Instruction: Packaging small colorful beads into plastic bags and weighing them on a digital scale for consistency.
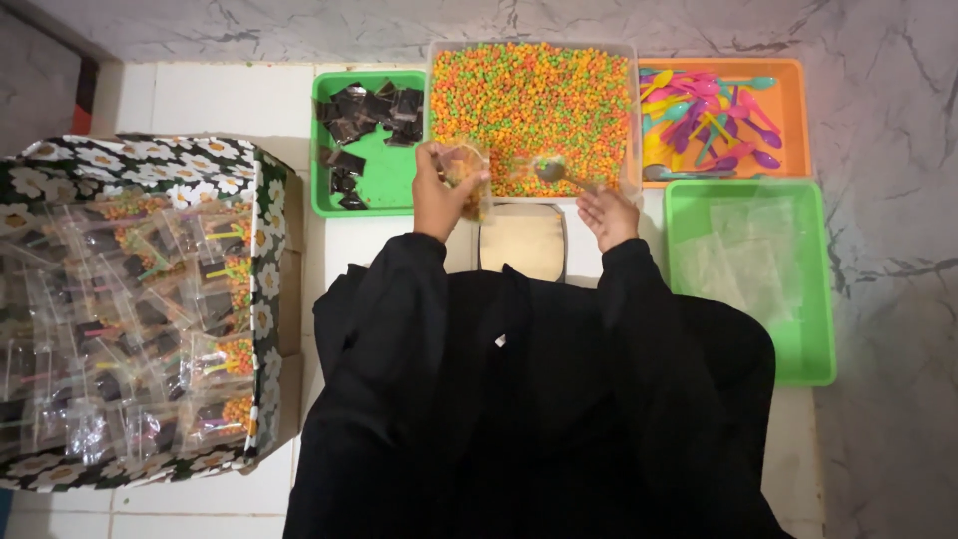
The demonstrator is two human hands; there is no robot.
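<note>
The left hand [439, 195] grips a small clear bag [467, 175], partly filled, at the near edge of the clear tub [631, 120] of orange and green bits. The right hand [607, 213] holds a metal spoon [555, 172], its bowl in the bits. Beside the tub stand a green tray [384, 180] of dark packets and an orange tray [793, 120] of coloured spoons.

This looks like a home floor used for small-scale snack packing, probably not a shop: white floor tiles [230, 100] beside marbled flooring [888, 150] carry 4 plastic trays [813, 299] of coloured cereal [534, 100], dark sachets [369, 115], spoons [714, 120] and bags, plus a flowered box [264, 230] of filled packets.
</note>
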